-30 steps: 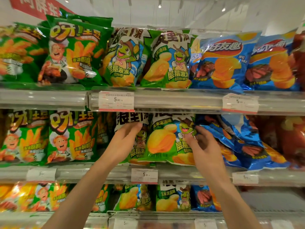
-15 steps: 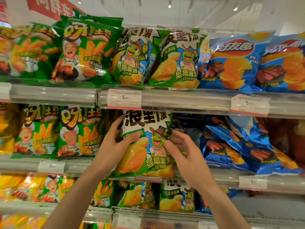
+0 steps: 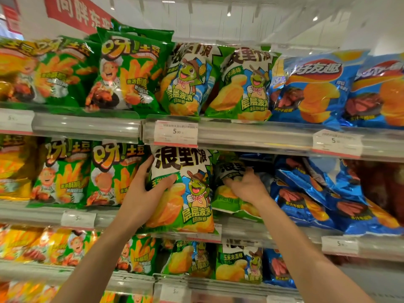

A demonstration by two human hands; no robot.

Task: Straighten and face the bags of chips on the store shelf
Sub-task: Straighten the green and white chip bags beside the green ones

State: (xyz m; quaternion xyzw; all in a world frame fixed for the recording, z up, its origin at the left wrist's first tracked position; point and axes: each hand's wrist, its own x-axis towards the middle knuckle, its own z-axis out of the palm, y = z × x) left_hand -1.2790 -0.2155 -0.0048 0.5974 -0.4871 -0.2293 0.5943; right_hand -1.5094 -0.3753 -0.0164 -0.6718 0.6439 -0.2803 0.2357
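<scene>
Below the price tag (image 3: pixel 176 133), left hand (image 3: pixel 144 193) fingers curl round the frog bag (image 3: pixel 185 193), upright and facing out; right of it, the right hand (image 3: pixel 247 186) pinches a slumped second bag (image 3: pixel 231 200). Further right, blue bags (image 3: pixel 317 197) lie toppled, so much facing remains.

the left hand (image 3: pixel 145 194) grips the left edge of an upright green frog-print chip bag (image 3: pixel 185 189), thumb across its front, at the lip of the middle shelf (image 3: pixel 273 234). the right hand (image 3: pixel 246 186) reaches just beside it, fingers curled on a second frog-print bag (image 3: pixel 229 206) lying back and tilted. blue chip bags (image 3: pixel 317 200) slump to the right; green fries bags (image 3: pixel 109 171) stand upright to the left.
</scene>
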